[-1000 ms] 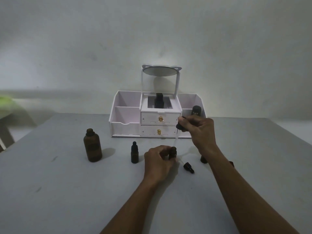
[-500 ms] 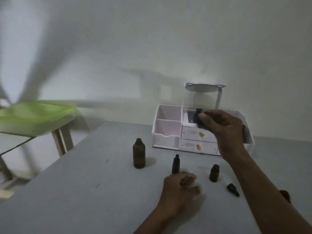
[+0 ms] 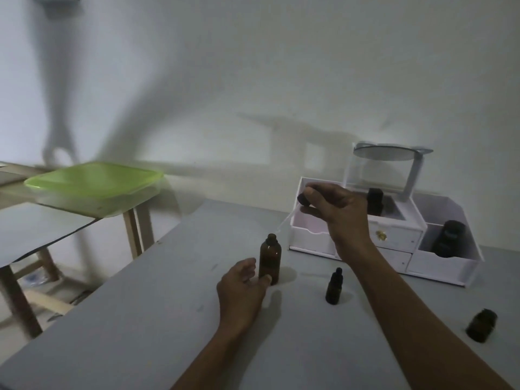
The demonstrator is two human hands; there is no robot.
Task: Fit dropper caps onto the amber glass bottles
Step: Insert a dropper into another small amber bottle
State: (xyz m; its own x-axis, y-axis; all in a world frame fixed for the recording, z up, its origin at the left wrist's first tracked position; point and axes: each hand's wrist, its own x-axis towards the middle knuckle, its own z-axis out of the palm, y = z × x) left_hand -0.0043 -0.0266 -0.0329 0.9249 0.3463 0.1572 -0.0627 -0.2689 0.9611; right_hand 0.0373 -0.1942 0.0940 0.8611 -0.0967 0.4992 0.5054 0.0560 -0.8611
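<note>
A tall amber bottle [image 3: 270,257] with no cap stands on the grey table [image 3: 157,319]. My left hand [image 3: 244,285] rests at its base, thumb touching the glass, fingers loosely apart. My right hand [image 3: 334,209] hovers above and to the right of it, pinching a black dropper cap [image 3: 303,199] whose clear glass tube slants down towards the bottle's mouth. A small capped bottle [image 3: 334,287] stands to the right. A short uncapped amber bottle [image 3: 481,325] stands at the far right.
A white organiser [image 3: 394,240] with drawers and a tilted mirror [image 3: 387,154] stands at the back right, holding a dark bottle [image 3: 375,201] and a dark jar [image 3: 448,237]. A green lid [image 3: 95,181] lies on a side table [image 3: 42,220] to the left.
The view swung left. My right hand carried the dropper cap left, over the tall bottle. My left hand left the small bottle and moved up to the tall bottle's base.
</note>
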